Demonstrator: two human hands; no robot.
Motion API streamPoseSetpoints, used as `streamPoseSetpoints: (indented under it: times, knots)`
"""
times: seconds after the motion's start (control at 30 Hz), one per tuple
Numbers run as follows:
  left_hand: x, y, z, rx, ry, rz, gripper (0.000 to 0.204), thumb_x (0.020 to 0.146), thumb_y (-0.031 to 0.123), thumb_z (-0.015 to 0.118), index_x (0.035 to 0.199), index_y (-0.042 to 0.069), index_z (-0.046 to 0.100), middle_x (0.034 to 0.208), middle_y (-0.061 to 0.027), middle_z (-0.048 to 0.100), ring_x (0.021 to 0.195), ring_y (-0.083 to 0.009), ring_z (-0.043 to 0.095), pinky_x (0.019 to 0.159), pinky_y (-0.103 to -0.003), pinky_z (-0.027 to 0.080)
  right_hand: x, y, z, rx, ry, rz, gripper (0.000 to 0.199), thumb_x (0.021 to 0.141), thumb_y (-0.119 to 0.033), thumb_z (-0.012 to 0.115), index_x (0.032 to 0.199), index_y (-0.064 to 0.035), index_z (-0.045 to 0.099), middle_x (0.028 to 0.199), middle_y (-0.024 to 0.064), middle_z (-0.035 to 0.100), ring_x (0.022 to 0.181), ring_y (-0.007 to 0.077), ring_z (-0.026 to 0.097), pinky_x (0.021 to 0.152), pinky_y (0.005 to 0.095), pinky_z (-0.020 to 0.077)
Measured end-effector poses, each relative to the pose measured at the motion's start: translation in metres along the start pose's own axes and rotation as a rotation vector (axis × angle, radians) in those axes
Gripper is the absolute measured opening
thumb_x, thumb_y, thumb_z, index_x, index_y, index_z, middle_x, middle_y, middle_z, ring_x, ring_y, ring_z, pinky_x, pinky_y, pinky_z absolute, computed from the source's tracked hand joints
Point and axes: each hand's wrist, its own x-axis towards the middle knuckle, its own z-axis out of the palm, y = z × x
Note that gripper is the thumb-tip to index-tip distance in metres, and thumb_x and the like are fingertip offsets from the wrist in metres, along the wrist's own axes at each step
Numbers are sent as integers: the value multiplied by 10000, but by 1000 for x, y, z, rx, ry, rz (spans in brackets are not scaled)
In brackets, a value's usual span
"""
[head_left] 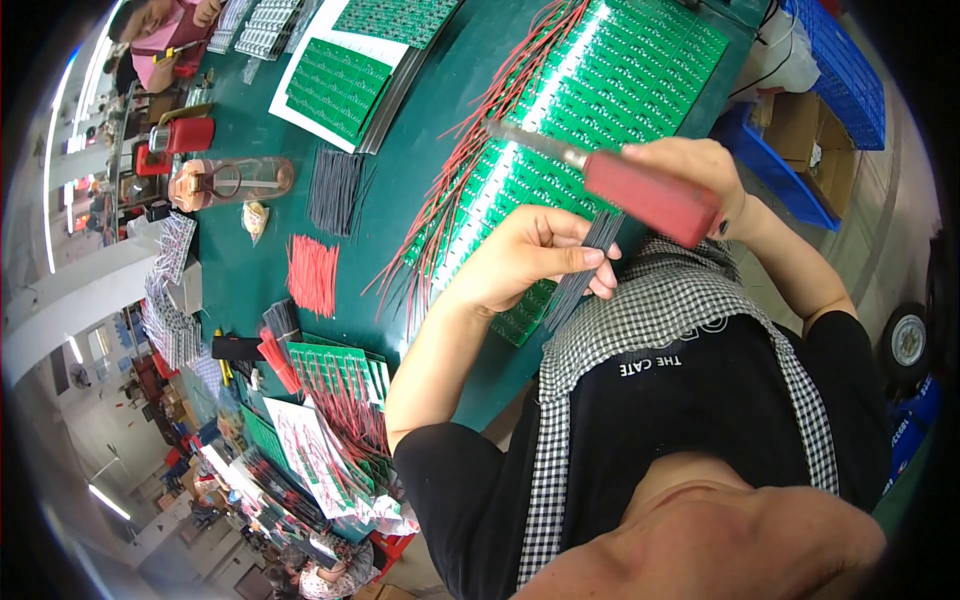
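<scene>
A bundle of short black wires [582,268] is pinched between the thumb and fingers of my left hand [535,250], tilted, above the front edge of the bench. My right hand [700,175] is wrapped round the handle of a red-handled tool with a long metal shaft [645,190]. Motion smears the shaft, so its exact kind is unclear. The shaft points left, over large green circuit board panels [630,75]. Long red and black wires [470,150] lie along the left side of these panels.
Black wires [338,190] and red wires [313,275] lie in bunches on the green bench [400,150]. A bottle [235,182] stands beyond them. More board panels [340,90] lie at the far left. Blue crates [845,70] stand at the right. Another person [160,45] sits across the bench.
</scene>
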Motion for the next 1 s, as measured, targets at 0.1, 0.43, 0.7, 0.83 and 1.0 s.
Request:
streamPoseSetpoints:
  times: [0.1, 0.43, 0.7, 0.83, 1.0]
  knots:
    - [0, -3, 1, 5, 16, 17, 143, 811, 29, 558, 912, -68, 591, 774, -131, 636, 707, -188, 627, 679, -276, 501, -1, 0, 8, -52, -63, -73, 484, 680, -153, 660, 1123, -5, 535, 926, 141, 620, 783, 253, 627, 679, 306, 495]
    - [-13, -12, -7, -80, 339, 234, 143, 807, 47, 567, 896, -63, 583, 757, -130, 635, 694, -181, 621, 662, -267, 495, 4, -17, 13, -109, 42, 42, 545, 676, -129, 676, 1174, -6, 491, 997, 142, 602, 839, 231, 610, 729, 291, 477]
    - [9, -14, -10, -493, 733, 710, 194, 847, 115, 551, 982, -24, 535, 920, -143, 611, 837, -213, 617, 738, -292, 516, 7, -38, 50, 64, 70, 95, 998, 590, -185, 806, 1339, 18, 178, 1277, 137, 379, 1076, 198, 442, 889, 294, 364]
    - [7, -14, -5, -484, 705, 690, 203, 859, 83, 520, 1013, -49, 512, 970, -152, 588, 907, -232, 595, 782, -301, 513, -2, -32, 56, 112, 117, 234, 983, 594, -250, 798, 1336, 3, 206, 1248, 147, 388, 1113, 256, 423, 939, 337, 328]
    - [12, -18, 1, -504, 728, 718, 170, 853, 101, 538, 961, -30, 526, 947, -138, 594, 884, -222, 603, 778, -305, 508, 3, -37, 62, 76, 137, 183, 968, 594, -226, 795, 1336, -2, 214, 1223, 156, 407, 1079, 270, 439, 916, 346, 346]
